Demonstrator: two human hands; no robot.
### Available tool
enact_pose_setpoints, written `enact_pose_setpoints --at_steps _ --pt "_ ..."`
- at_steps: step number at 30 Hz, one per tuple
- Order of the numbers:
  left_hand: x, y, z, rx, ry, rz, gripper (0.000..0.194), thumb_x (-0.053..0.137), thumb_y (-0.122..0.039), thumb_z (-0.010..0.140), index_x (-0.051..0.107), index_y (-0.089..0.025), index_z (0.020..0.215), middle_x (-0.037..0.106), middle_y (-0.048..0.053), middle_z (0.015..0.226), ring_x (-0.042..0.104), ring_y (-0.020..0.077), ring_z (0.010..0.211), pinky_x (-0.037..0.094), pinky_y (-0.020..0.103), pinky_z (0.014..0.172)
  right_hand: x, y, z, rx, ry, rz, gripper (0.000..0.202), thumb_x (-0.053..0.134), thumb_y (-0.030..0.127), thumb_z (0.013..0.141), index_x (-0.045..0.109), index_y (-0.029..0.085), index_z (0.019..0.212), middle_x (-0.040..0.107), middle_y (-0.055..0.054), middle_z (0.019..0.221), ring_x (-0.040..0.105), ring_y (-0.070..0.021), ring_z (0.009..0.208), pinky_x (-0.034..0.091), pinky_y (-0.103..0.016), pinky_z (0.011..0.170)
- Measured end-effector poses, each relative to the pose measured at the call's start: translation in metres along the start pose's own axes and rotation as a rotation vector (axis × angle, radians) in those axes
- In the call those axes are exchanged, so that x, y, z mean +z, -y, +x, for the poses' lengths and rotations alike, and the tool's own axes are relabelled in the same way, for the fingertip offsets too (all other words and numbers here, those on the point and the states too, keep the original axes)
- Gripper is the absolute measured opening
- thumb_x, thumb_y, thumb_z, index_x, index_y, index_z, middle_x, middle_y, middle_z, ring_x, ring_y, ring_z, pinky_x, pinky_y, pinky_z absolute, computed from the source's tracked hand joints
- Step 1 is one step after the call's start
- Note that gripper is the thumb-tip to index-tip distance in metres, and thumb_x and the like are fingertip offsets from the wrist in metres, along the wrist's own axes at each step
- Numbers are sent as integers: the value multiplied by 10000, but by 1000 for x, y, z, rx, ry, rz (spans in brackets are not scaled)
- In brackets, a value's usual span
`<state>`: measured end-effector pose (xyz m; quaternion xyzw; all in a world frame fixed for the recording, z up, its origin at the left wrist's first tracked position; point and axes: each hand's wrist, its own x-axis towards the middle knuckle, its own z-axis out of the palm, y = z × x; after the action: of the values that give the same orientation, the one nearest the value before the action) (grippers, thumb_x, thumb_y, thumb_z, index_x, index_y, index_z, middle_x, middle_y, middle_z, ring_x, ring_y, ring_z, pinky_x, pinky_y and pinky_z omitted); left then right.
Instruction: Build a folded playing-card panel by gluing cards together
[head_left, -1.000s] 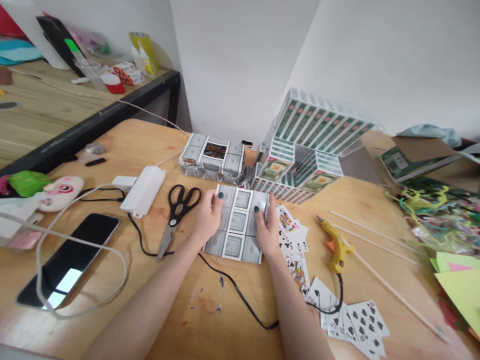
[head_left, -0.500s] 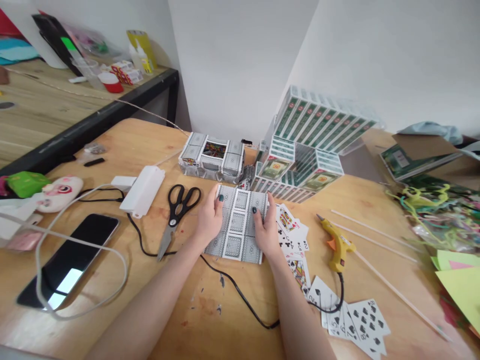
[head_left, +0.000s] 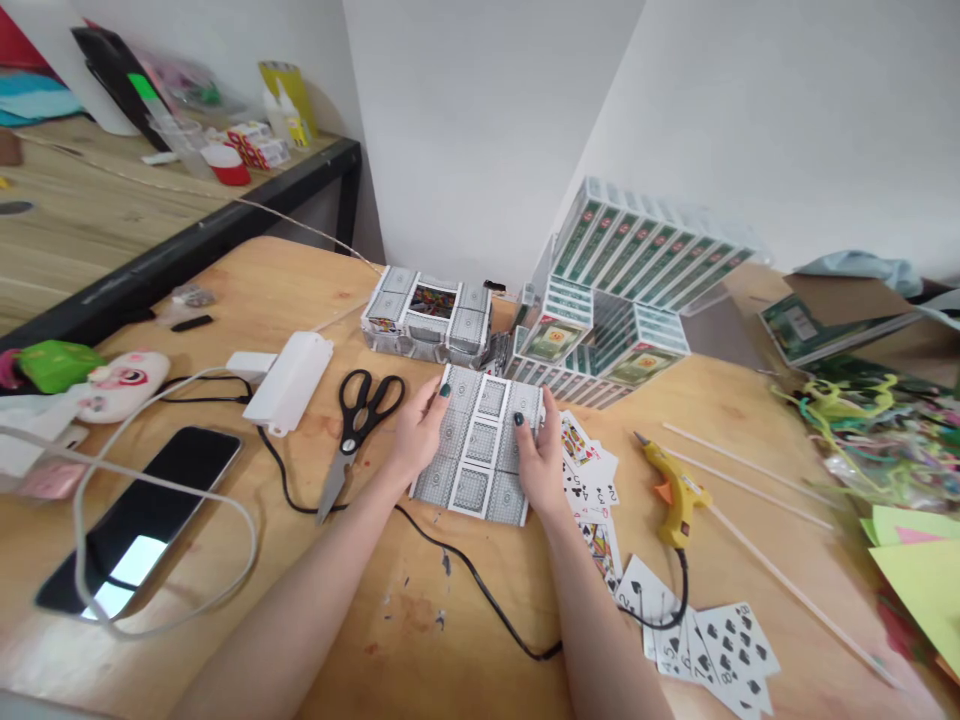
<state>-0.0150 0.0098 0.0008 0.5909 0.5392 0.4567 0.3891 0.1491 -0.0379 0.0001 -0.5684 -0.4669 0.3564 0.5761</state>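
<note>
Between my hands is a flat panel of joined playing cards [head_left: 480, 445], patterned backs up, with a middle column of white-bordered cards. My left hand [head_left: 422, 428] grips its left edge, thumb on top and fingers hidden beneath. On the right edge my right hand [head_left: 541, 462] holds on the same way, its thumb over the cards. Behind the panel stands a box made of playing cards [head_left: 427, 315] with an opening in its top. Loose playing cards [head_left: 592, 480] lie face up just right of my right hand, and scissors [head_left: 358, 425] rest left of my left hand.
Stacked green card packs [head_left: 637, 260] stand at the back right. A yellow glue gun [head_left: 675, 490], its black cord and thin glue sticks [head_left: 750, 480] lie on the right. Leftward are a white power strip [head_left: 289, 382], a phone [head_left: 142, 520] and a looped white cable [head_left: 251, 560].
The card panel has turned slightly clockwise, its far edge shifting right and a little away from me. Both hands have moved with it and keep their hold.
</note>
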Motion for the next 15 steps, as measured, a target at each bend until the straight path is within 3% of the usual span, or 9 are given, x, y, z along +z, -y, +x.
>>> enact_pose_setpoints --at_steps 4,8,12,15 --pt "-8 -3 0 -48 122 8 318 391 -434 879 647 -252 928 685 19 874 626 217 865 504 324 750 -3 -4 2 7 -43 21 686 504 472 859 230 236 1441 300 -105 1496 330 -223 1356 234 -449 1127" --pt "-7 -9 -6 10 202 85 253 380 -395 884 583 -245 902 632 6 797 595 189 771 474 284 690 -5 -6 3 -1 -136 -20 701 504 478 855 220 227 1445 298 -112 1493 310 -234 1363 232 -467 1123" --pt "-2 -10 -8 36 192 189 187 408 -366 874 532 -228 863 570 -16 707 543 160 649 434 261 616 -4 -3 3 -3 -170 -18 696 513 466 851 228 230 1440 255 -98 1513 293 -223 1370 215 -454 1131" --pt "-2 -7 -7 39 145 214 177 427 -371 865 527 -226 852 557 -20 694 538 157 651 428 257 617 -2 1 2 52 -124 74 688 522 453 847 230 242 1434 366 -98 1457 405 -213 1302 286 -443 1102"
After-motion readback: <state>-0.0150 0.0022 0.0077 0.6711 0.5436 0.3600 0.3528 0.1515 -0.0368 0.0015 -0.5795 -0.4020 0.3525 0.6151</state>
